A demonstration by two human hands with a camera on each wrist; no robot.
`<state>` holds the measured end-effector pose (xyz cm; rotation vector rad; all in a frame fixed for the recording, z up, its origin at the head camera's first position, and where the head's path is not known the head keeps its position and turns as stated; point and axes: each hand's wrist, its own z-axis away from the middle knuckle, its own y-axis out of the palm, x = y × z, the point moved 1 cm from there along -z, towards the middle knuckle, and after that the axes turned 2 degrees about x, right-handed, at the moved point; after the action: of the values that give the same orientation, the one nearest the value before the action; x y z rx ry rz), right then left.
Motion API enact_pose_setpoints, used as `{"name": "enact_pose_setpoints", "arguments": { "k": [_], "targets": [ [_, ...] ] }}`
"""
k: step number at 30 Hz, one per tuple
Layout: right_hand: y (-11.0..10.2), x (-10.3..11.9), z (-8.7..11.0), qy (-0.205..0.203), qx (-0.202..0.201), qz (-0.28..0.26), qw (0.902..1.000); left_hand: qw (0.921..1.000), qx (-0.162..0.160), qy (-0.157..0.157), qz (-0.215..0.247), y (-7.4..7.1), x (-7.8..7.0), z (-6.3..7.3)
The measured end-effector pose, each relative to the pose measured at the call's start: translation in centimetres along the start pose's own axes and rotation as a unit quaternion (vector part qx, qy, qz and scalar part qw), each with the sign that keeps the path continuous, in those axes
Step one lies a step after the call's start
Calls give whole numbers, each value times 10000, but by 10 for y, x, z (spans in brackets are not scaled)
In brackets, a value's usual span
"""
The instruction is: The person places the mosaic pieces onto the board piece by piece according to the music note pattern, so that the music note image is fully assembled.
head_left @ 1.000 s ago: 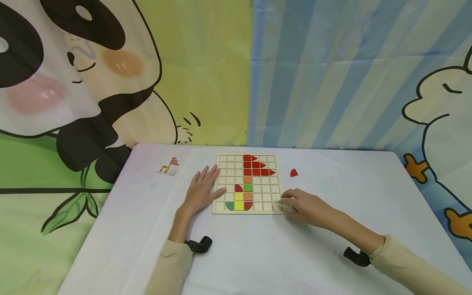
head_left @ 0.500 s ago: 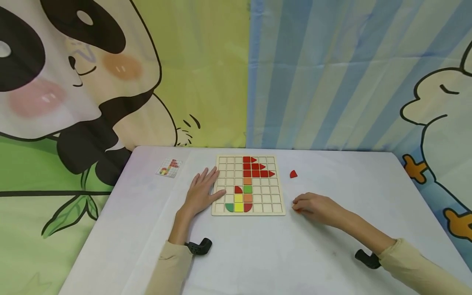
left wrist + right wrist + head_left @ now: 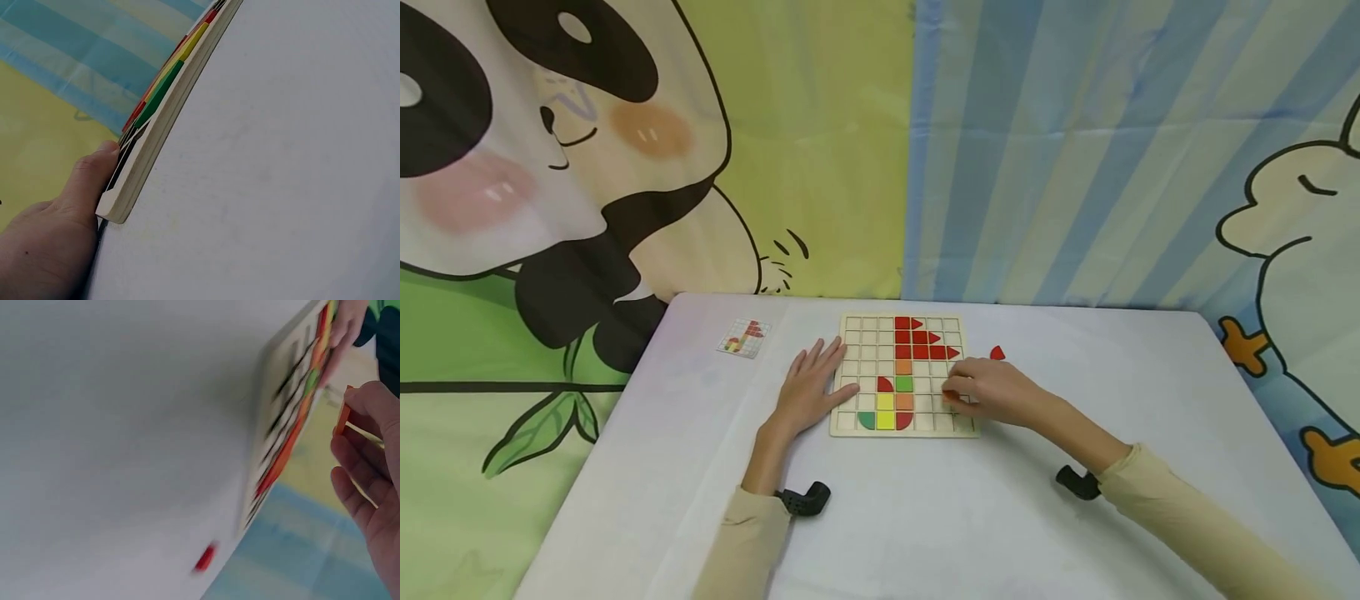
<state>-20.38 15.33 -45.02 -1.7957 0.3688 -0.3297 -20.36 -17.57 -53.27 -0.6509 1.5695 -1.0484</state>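
Observation:
A wooden grid board [image 3: 859,339] lies on the white table with red, orange, green and yellow tiles in its cells. My left hand [image 3: 807,392] rests at the board's left edge, fingers spread, the thumb over the lower left cells. Over the right part of the board, my right hand [image 3: 1000,393] pinches a thin orange tile [image 3: 343,417] between thumb and fingers; its full outline is partly hidden. In the right wrist view, that tile is held above the table. A loose red tile [image 3: 997,353] with a curved side lies right of the board, just beyond the right hand.
A small pattern card [image 3: 745,338] printed with a coloured grid lies at the table's back left. Behind the table's far edge hangs a cartoon-printed cloth [image 3: 820,150]. White tabletop [image 3: 925,517] stretches in front of the board.
My right hand went right off the board's lower right corner to the table, picked up the orange tile, and came back left over the board. My left hand stayed put.

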Motion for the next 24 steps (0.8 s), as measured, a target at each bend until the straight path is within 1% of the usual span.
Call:
{"name": "enact_pose_setpoints", "arguments": {
  "k": [3,5,7,11,14,18,20,24],
  "targets": [
    [4,14,-33,-116,111,-142,9998,10000,17,20,-1,-1,0,0],
    [8,23,-51,-226,137,-213,9994,10000,14,33,0,-1,0,0],
    [14,30,-66,-292,144,-267,9991,10000,-6,32,-33,-1,1,1],
    [25,39,-90,-147,451,-445,9979,9999,-36,46,-85,-1,2,0],
    [33,41,-101,13,795,-403,9960,9999,-23,64,-75,-1,3,0],
    [39,44,-111,117,1054,-274,9940,9999,-40,90,-69,-2,4,0],
    [42,45,-113,142,1165,-359,9924,9999,-58,94,-82,-2,3,0],
    [46,45,-114,231,1295,-747,9885,9999,-101,95,-99,-2,3,1]
  ]
}}
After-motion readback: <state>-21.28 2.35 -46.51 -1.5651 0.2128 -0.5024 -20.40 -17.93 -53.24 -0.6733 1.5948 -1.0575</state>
